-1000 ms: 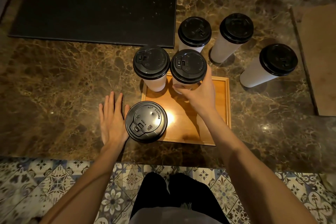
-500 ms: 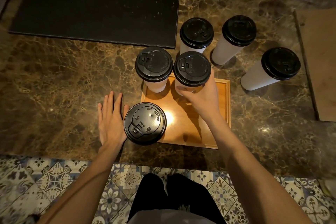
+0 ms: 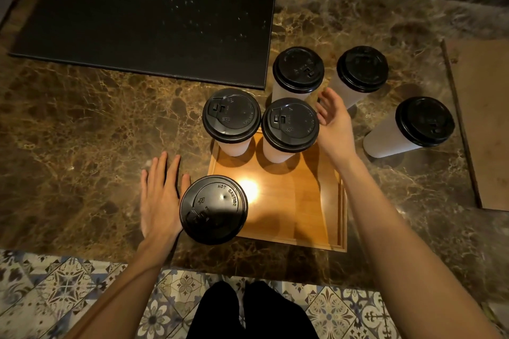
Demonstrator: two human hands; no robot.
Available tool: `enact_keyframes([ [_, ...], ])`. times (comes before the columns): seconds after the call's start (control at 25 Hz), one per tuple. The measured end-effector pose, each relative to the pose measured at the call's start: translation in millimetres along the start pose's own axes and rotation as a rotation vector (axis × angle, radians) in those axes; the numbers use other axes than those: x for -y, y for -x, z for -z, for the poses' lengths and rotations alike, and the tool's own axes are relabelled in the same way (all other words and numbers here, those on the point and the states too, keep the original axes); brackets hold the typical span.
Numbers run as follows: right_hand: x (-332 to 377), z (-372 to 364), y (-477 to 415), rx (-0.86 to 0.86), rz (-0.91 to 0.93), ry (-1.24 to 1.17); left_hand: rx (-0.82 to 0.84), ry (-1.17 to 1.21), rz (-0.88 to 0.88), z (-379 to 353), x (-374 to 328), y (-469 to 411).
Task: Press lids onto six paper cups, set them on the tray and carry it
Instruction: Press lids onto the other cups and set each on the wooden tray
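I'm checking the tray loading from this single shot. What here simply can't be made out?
Nearest cup, head view: its own lid hides its body and the tray's near-left corner, so where it stands is unclear.
Contents of all six cups: lids cover them.
Right hand: the middle cup's lid covers the gap between them, so contact is unclear.

The black-lidded white paper cup has been released by the right hand; its fingers have been straightened, and the cup is left just left of the palm.
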State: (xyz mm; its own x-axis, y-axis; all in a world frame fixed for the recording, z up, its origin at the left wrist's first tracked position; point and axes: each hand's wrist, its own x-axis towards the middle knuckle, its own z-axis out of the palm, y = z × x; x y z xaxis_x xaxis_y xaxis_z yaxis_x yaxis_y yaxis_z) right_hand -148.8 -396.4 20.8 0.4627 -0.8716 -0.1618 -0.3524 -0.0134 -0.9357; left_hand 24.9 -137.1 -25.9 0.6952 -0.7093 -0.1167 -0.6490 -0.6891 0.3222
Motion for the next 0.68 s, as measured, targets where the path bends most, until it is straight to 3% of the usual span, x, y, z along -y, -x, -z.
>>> enact_keyframes([
  [0.08, 5.7, -12.6, -17.2, 0.046, 0.023, -0.025, -0.025, 0.025, 0.006, -0.6, 0.9, -0.2],
  [0.68, 29.6, -21.7, -53.2, -0.065, 0.167, 0.076, -0.077, 0.031, -0.02, -6.9, 5.3, -3.2],
])
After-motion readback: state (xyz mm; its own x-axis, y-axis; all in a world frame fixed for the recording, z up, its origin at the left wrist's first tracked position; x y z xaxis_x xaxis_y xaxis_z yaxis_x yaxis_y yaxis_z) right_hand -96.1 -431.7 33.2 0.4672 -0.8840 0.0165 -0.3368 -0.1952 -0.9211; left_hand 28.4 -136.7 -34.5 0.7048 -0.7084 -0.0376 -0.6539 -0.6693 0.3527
